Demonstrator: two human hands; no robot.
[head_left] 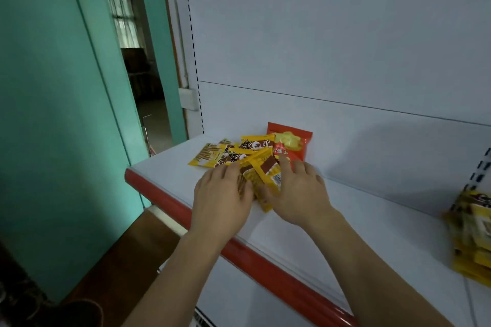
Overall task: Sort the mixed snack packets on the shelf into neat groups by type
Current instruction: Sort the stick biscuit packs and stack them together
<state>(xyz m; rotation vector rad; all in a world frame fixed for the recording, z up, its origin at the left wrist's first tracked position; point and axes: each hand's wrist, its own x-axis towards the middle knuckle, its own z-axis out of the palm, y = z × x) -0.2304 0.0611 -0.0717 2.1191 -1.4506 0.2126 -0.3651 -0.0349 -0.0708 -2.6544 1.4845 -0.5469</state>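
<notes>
A loose heap of yellow snack packets (233,154) lies on the white shelf (372,220), with a red packet (291,145) leaning against the back wall behind it. My left hand (221,194) and my right hand (297,191) flank a few yellow packets (265,175) at the front of the heap. Both hands have their fingers curled on these packets from either side, and the packets stand tilted between them. At the far right a separate stack of yellow packets (473,241) sits blurred on the shelf.
The shelf has a red front edge (265,265) and a white back panel (345,61). To the left stand a teal wall (53,87) and an open doorway (143,61). A slotted upright (478,167) rises by the right stack.
</notes>
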